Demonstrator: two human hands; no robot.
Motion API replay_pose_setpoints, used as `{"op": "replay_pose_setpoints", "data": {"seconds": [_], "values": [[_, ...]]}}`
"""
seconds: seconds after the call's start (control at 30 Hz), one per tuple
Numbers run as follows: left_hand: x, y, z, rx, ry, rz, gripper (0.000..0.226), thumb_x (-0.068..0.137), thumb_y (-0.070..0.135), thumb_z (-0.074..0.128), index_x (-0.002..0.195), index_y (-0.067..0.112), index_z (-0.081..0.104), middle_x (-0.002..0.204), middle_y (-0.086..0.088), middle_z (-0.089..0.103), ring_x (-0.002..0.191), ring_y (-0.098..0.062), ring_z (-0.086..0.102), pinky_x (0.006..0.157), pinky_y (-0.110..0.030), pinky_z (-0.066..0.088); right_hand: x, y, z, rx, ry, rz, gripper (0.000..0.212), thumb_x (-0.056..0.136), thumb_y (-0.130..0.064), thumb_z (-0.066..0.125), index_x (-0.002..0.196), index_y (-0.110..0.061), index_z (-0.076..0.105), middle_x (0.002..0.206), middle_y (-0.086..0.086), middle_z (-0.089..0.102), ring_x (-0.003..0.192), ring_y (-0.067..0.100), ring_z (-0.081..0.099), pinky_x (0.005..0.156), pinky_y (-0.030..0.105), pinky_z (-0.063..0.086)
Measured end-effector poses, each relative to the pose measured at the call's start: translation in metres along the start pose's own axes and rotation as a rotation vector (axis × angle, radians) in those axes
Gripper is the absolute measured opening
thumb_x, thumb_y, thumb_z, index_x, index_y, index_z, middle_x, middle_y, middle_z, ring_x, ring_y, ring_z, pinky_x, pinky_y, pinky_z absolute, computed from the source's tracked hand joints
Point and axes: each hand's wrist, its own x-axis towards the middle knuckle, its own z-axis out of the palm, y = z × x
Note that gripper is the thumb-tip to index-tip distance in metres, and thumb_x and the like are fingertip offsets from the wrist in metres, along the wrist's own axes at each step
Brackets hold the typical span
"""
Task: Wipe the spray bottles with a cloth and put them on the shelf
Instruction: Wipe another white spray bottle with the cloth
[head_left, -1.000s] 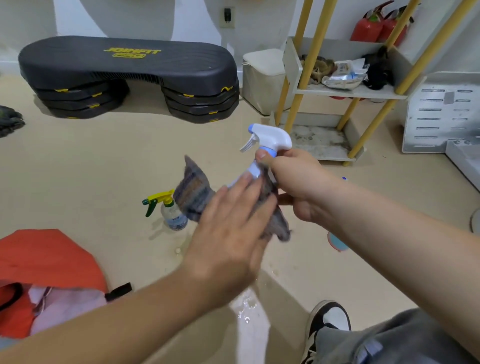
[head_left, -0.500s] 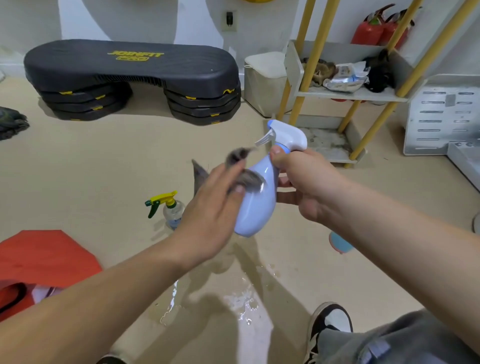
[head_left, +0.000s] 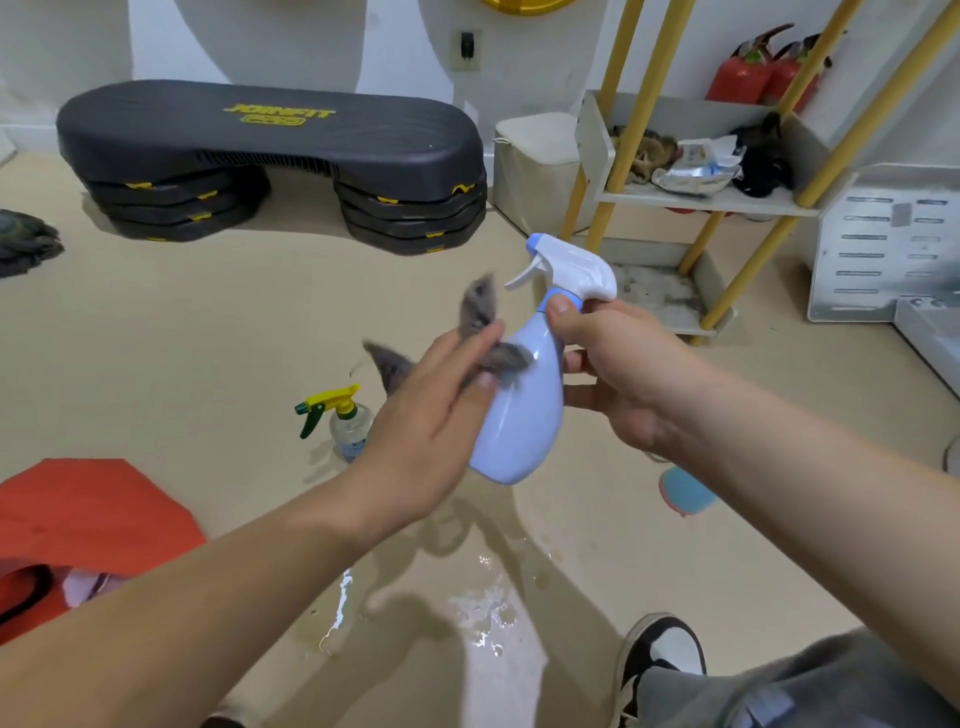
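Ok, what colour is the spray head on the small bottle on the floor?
Yellow spray head with dark green trigger; head view.

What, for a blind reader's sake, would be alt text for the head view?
Right hand grips a pale blue spray bottle by its neck; left hand presses a grey cloth against it. A yellow-topped bottle stands on the floor.

cloth (head_left: 479, 309) slid down, bottle (head_left: 524, 415) body uncovered
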Motion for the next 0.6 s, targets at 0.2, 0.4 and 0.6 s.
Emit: {"op": "replay_pose_setpoints", "data": {"seconds": [0.2,0.4,0.6], "values": [[0.005,0.010,-0.005,-0.709,0.030,-0.722,0.031,0.109,0.034,0.051,0.123,0.019,0.075,0.116,0.003,0.080,0.114,-0.020,0.073,0.101,-0.037,0.051,0.000,0.000,-0.008,0.010,-0.104,-0.012,0.016,0.106,-0.028,0.058,0.114,-0.019,0.068,0.098,-0.002,0.072,0.066,0.008,0.064,0.072,0.033,0.059],[0.008,0.032,-0.006,-0.531,0.048,-0.638,0.031,0.109,0.038,0.049,0.116,0.022,0.074,0.100,0.005,0.077,0.082,-0.020,0.069,0.059,-0.027,0.048,-0.006,0.004,-0.003,-0.039,-0.200,-0.033,0.025,0.106,-0.027,0.056,0.123,-0.011,0.066,0.104,0.001,0.070,0.088,0.016,0.060,0.089,0.038,0.058],[0.002,0.038,-0.007,-0.400,0.038,-0.500,0.030,0.109,0.046,0.045,0.108,0.032,0.071,0.102,0.010,0.078,0.092,-0.009,0.073,0.078,-0.028,0.057,-0.012,0.011,0.013,-0.091,-0.272,-0.071,0.022,0.103,-0.022,0.063,0.122,-0.015,0.070,0.104,-0.003,0.074,0.086,0.008,0.072,0.065,0.022,0.056]]}}
